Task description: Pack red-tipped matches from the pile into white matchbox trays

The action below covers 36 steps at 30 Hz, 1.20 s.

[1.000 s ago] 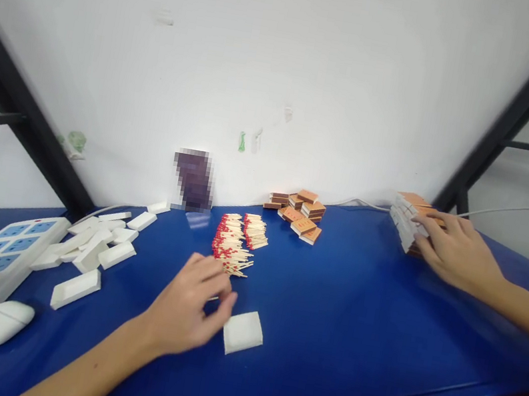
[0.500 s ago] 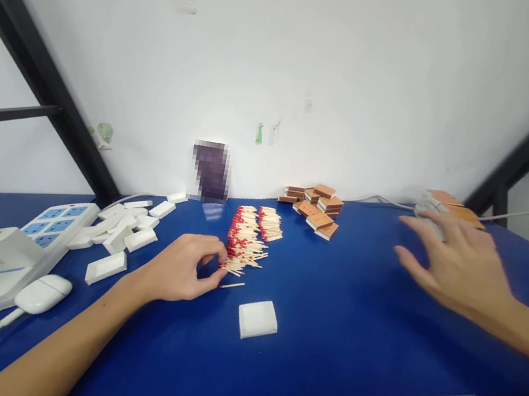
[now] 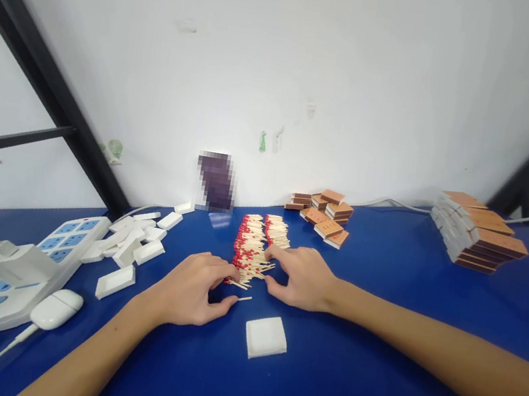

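A heap of red-tipped matches [image 3: 257, 244] lies in the middle of the blue table [image 3: 371, 351]. My left hand [image 3: 193, 291] rests at the heap's near left edge, fingers curled in a pinch on the matches. At the heap's near right edge sits my right hand [image 3: 299, 278], its fingers bent and touching the sticks. One loose match [image 3: 243, 298] lies between the two hands. An open white matchbox tray [image 3: 265, 337] sits just in front of them, untouched.
White matchbox trays [image 3: 132, 247] are scattered at the left, beside a white power strip [image 3: 30, 267] with a plug and a white earbud case [image 3: 56, 309]. Orange matchbox sleeves [image 3: 323, 211] lie behind the heap. A stacked row of boxes [image 3: 476, 233] stands at the far right.
My right hand left the stacked boxes at the far right and came across to the match heap. My left hand moved from the white tray up to the heap's edge.
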Each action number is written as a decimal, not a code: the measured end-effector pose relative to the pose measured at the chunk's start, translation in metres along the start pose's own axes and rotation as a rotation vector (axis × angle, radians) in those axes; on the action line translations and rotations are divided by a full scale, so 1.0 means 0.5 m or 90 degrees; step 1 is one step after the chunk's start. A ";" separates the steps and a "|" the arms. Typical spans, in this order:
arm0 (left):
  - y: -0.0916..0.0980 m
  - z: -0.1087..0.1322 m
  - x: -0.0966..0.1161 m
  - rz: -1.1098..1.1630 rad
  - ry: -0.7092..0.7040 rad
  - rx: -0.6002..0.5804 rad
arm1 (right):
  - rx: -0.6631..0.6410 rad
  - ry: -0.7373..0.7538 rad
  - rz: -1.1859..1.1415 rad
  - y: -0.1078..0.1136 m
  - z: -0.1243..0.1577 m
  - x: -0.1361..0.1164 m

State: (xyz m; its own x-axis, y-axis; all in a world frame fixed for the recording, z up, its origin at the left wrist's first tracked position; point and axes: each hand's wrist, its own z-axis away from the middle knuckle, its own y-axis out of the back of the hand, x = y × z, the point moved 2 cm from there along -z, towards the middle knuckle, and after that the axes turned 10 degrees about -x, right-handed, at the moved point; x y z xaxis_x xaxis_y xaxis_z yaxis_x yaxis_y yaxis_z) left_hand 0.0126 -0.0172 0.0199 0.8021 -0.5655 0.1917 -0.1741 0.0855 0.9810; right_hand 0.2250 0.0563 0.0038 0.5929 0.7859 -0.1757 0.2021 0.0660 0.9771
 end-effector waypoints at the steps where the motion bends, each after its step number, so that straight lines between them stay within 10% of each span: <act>1: 0.001 0.000 0.000 0.000 -0.001 0.000 | 0.000 -0.004 -0.011 -0.001 0.000 0.002; 36: -0.023 -0.021 0.017 -0.006 0.046 0.025 | -0.059 0.156 -0.156 -0.004 0.002 0.014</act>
State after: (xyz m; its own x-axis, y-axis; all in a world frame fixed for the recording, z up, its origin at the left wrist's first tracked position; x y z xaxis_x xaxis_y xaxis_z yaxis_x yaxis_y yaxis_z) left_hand 0.0271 -0.0144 0.0104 0.8430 -0.5049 0.1858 -0.1880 0.0472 0.9810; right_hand 0.2294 0.0612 0.0003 0.3288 0.8633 -0.3829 0.2373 0.3169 0.9183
